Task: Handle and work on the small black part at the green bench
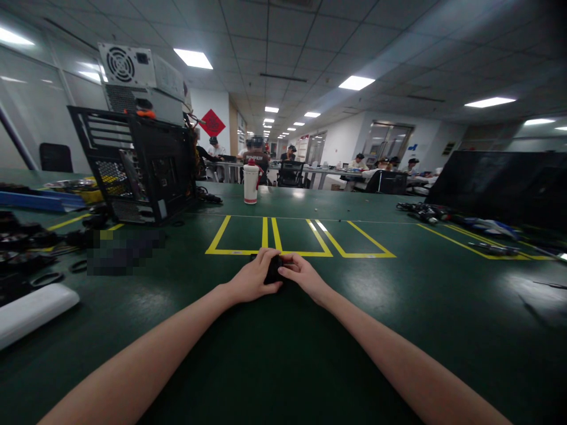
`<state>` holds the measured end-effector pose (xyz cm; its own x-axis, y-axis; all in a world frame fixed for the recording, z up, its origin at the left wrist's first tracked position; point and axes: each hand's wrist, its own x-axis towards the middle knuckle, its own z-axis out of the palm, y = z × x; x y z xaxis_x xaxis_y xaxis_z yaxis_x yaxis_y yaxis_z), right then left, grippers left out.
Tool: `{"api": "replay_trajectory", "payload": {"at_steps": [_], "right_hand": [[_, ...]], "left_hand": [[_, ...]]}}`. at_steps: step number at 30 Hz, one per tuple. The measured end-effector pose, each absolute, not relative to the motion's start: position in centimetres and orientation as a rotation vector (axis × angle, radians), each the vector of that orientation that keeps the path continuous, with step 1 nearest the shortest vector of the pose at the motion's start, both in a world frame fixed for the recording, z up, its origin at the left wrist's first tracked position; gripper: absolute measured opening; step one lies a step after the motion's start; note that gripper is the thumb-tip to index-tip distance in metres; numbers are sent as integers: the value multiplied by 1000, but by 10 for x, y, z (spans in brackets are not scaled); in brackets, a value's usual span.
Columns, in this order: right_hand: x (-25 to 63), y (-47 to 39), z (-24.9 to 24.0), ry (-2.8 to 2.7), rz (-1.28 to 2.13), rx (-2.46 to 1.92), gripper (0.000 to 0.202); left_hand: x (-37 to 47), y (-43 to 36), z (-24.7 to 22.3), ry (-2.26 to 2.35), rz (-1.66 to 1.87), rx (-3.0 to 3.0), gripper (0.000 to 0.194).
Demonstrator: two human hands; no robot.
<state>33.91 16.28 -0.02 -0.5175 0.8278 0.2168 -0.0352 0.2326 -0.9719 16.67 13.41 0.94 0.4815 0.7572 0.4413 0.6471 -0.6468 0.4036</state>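
A small black object (273, 270) rests on the green table (283, 354), just in front of the yellow tape outlines (292, 254). My left hand (256, 276) is wrapped over its left side, with the thumb along the near edge. From the right, my right hand (302, 275) pinches its right side with thumb and fingers. My fingers hide much of the object, so its exact kind cannot be made out.
A black computer case (155, 168) with power supplies (133, 68) on top stands at the left. A white cup (250, 184) is behind the tape. Cables (425, 211) and a dark monitor (500, 183) are at the right; a white object (38, 313) lies near left.
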Motion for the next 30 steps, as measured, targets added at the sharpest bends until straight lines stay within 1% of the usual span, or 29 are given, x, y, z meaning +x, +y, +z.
{"api": "replay_trajectory", "payload": {"at_steps": [5,11,25,30], "right_hand": [[339,163,-2,-1722,1406,-619,33],[337,164,-5,-1706,1341,-668,25],[340,159,1,-1731,1373,-665,27],[339,160,0,-1718,1304,-686,21]], "left_hand": [[166,134,8,1234,897,2548,61],[167,136,7,1214,927,2554,63],[166,134,9,1226,888,2537,62],[167,135,9,1215,911,2545,62]]}}
